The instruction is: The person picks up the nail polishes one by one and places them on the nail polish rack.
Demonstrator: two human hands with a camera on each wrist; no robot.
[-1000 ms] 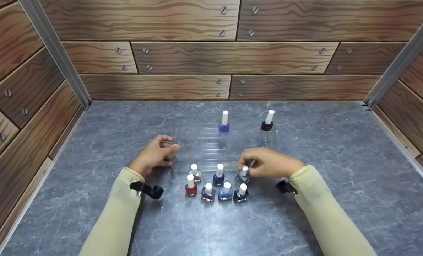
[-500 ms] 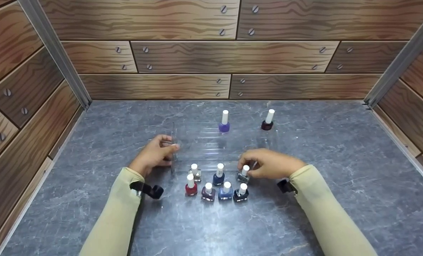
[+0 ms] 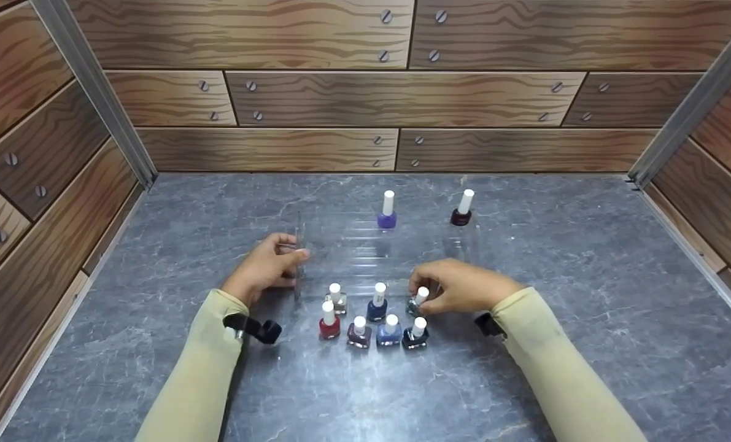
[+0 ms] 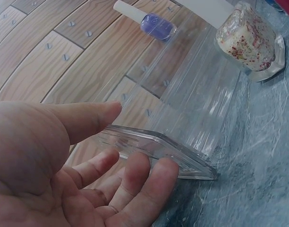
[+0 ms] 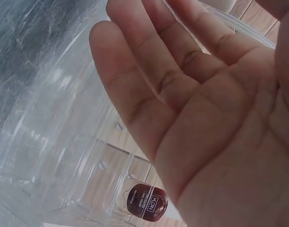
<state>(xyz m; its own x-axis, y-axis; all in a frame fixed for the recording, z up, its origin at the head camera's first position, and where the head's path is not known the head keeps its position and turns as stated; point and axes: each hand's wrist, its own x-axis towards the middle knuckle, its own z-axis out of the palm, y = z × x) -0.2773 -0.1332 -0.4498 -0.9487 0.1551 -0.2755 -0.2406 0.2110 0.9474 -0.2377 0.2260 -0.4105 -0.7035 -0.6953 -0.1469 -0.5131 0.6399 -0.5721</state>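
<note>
A clear plastic stepped rack point(image 3: 365, 261) lies in the middle of the table. My left hand point(image 3: 270, 264) pinches its left end wall point(image 4: 158, 142), thumb at the upper edge and fingers on the outer side. My right hand point(image 3: 460, 285) holds a grey nail polish bottle point(image 3: 415, 305) by thumb and fingers at the rack's front edge; the fingers partly hide it. To its left stand a dark blue bottle point(image 3: 377, 307) and a glitter-flecked clear bottle point(image 4: 248, 42). A purple bottle point(image 3: 386, 216) and a dark red bottle point(image 5: 147, 202) stand upright at the rack's back.
In front of the rack stand a red bottle point(image 3: 329, 325), a dark plum bottle point(image 3: 359, 334), a light blue bottle point(image 3: 390, 333) and a black bottle point(image 3: 415, 334), all white-capped. Wood-patterned panels point(image 3: 340, 98) enclose the grey marbled table point(image 3: 175, 245) at the back and sides.
My right hand shifts slightly left and toward me; the grey bottle tilts a little and moves with it. My left hand and the rack stay in place.
</note>
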